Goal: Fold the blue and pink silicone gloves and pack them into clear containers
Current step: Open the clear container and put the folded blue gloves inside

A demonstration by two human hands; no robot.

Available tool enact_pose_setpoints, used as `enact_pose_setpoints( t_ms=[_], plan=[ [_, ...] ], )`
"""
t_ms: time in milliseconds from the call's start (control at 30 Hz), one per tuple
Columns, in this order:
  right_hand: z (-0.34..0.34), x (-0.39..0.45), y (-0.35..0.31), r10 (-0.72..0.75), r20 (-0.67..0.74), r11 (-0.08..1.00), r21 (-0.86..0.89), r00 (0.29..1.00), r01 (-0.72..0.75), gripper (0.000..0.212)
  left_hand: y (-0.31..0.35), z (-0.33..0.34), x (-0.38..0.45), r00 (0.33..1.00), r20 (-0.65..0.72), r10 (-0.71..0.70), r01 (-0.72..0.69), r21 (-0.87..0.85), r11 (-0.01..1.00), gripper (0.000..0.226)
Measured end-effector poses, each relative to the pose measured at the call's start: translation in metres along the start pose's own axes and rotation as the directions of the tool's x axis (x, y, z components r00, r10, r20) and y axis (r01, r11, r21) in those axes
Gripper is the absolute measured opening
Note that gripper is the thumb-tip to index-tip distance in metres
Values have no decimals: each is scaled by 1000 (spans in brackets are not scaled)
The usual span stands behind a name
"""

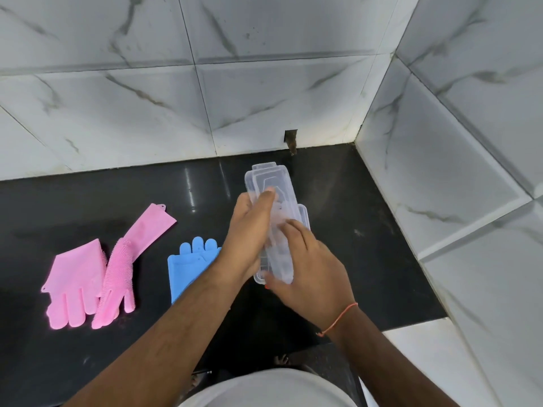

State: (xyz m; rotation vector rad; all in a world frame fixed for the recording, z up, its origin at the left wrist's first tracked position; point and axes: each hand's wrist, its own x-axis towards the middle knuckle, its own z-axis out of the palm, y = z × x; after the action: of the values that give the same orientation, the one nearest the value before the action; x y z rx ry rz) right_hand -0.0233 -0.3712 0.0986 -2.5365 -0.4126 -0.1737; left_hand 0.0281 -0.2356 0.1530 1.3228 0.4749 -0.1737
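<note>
At the centre of the frame, the left hand (249,230) is curling its grip around the left side of a clear container (271,218), lifted over the black surface (338,230). The right hand (308,277) is pinching its near end. A blue glove (188,265) is lying just left of the left wrist; two pink gloves (88,277) are overlapping at lower left.

two pink gloves (88,277), one blue glove (192,267), two clear containers (273,207)
</note>
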Motion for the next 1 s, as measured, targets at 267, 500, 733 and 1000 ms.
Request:
enact_pose_setpoints(
  t_ms=[267,500,733,1000],
  plan=[
    [-20,8,62,573,-265,713,627,775,-313,23,-31,-8,22,919,212,333,-395,458,796,26],
    [-34,-18,184,822,213,66,885,527,-461,24,-98,-58,40,996,17,90,-83,583,809,53],
    [-38,-31,250,870,277,48,776,407,-629,31,-112,-66,35,979,76,-190,138,439,888,44],
    [-22,-32,267,928,29,312,484,372,-817,29,-110,-59,33,984,94,-150,87,482,872,51]
  ],
)
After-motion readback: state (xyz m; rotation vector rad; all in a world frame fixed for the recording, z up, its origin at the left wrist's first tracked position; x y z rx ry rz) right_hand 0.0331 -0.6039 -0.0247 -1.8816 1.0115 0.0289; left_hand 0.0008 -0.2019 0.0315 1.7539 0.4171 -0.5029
